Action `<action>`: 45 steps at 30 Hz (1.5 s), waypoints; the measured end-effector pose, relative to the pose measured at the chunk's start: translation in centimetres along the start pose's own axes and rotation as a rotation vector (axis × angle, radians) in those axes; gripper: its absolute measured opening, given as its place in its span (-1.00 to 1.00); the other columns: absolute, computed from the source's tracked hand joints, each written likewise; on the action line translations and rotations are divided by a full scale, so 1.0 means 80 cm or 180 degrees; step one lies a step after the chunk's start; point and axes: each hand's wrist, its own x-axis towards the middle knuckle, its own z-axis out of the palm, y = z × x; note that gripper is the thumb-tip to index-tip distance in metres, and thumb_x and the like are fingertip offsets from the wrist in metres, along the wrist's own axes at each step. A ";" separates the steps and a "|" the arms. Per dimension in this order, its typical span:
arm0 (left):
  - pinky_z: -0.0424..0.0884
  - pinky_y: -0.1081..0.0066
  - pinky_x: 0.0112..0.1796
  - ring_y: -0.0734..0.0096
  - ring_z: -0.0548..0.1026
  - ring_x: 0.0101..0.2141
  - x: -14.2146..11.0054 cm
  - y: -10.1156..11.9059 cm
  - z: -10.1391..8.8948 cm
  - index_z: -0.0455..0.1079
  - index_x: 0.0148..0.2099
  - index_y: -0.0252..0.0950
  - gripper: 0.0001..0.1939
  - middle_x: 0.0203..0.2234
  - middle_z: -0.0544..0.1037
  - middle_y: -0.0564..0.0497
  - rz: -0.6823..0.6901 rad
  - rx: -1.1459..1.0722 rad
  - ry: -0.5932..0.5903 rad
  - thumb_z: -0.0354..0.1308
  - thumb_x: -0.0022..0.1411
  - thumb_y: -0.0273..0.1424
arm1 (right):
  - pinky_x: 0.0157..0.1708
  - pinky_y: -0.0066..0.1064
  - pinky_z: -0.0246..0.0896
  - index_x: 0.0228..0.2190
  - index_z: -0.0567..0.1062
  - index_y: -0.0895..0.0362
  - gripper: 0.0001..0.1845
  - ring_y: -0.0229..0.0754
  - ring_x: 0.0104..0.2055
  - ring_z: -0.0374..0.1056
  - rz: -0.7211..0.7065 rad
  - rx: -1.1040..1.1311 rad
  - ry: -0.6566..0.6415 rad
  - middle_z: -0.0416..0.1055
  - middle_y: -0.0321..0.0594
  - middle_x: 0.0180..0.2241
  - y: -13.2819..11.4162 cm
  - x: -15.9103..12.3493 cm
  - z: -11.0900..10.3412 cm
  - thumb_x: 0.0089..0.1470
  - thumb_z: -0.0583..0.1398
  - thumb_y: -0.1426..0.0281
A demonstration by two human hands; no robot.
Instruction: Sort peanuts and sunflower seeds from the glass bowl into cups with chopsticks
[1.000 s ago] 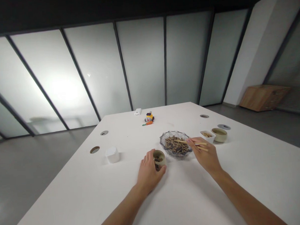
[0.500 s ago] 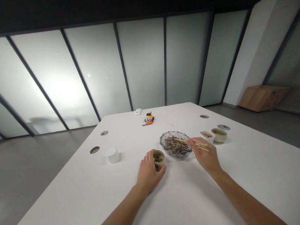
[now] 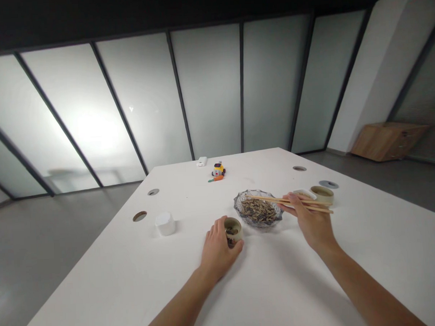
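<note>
My left hand (image 3: 220,247) is wrapped round a small ceramic cup (image 3: 236,234) that stands upright on the table, with some dark seeds inside. In my right hand (image 3: 311,221) is a pair of wooden chopsticks (image 3: 273,199), their tips over the far left part of a clear glass bowl (image 3: 237,211). Sunflower seeds (image 3: 259,211) fill the bowl's bottom. Whether the tips pinch a seed is too small to tell. Behind my right hand, partly hidden, are a small white dish (image 3: 304,194) and a second ceramic cup (image 3: 323,195).
An upturned-looking white container (image 3: 166,224) stands on the white table (image 3: 136,277) at left. Farther back are a yellow toy vehicle (image 3: 218,169), a toy carrot (image 3: 216,179) and a white box-like device (image 3: 202,161). Round holes (image 3: 139,216) pierce the tabletop.
My right hand has lifted and moved right, raising the chopsticks out of the seeds to a flatter angle above the bowl. My left hand keeps its hold on the cup.
</note>
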 end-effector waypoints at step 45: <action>0.27 0.04 0.26 -0.02 0.40 0.22 0.001 -0.003 0.002 0.17 0.36 -0.21 -0.28 0.25 0.41 -0.20 -0.0030 0.0011 -0.0014 0.25 0.20 -0.25 | -0.28 -0.22 0.43 -0.37 0.58 0.05 -0.50 -0.03 -0.32 0.56 -0.0811 -0.1601 -0.0203 0.60 -0.16 -0.38 0.003 -0.013 0.007 0.31 0.14 -0.08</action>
